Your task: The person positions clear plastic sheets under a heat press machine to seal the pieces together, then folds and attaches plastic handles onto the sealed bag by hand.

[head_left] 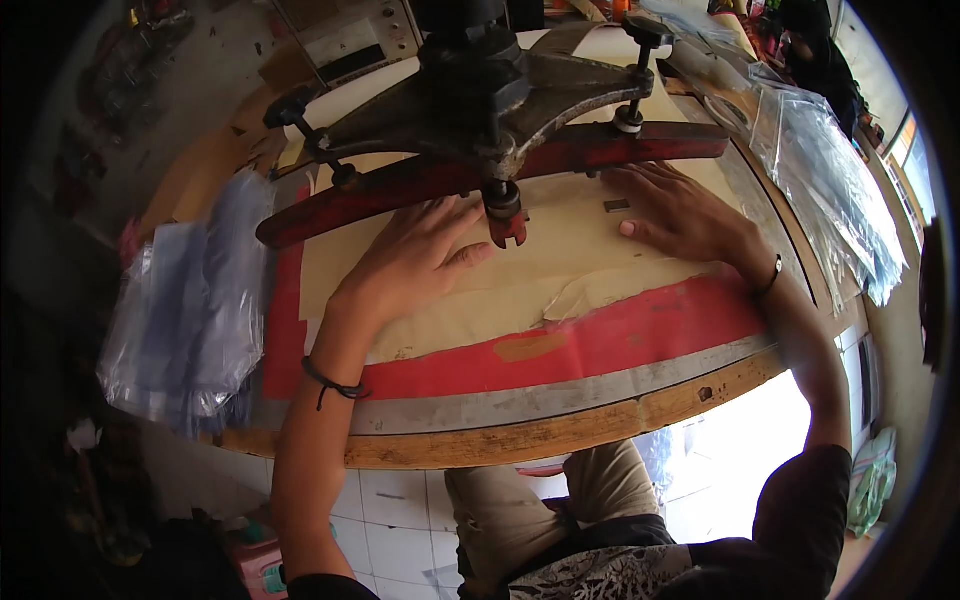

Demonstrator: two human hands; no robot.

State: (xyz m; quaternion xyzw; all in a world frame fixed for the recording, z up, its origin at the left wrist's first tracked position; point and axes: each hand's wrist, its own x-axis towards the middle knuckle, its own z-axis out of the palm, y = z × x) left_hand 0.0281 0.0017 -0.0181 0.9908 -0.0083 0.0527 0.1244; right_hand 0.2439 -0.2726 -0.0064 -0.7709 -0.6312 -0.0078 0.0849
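Observation:
Under the machine's red bar (400, 190), a cream-coloured sheet (440, 325) with a torn, wrinkled near edge lies on a red sheet (640, 330). My left hand (425, 245) rests flat on the cream sheet, fingers stretched forward, their tips close to the bar. To the right, my right hand (690, 215) also lies on the sheet with its fingers spread and partly beneath the bar. A small dark rectangular piece (617, 206) sits beside the right thumb. Between the hands hangs a forked red metal tip (507, 230). Neither hand grips anything.
A dark metal machine head (490, 85) with black knobs stands over the work. Clear plastic sheets (190, 310) hang over the table's left side, and more plastic bags (825, 170) lie on the right. The wooden table edge (520, 440) curves in front of my lap.

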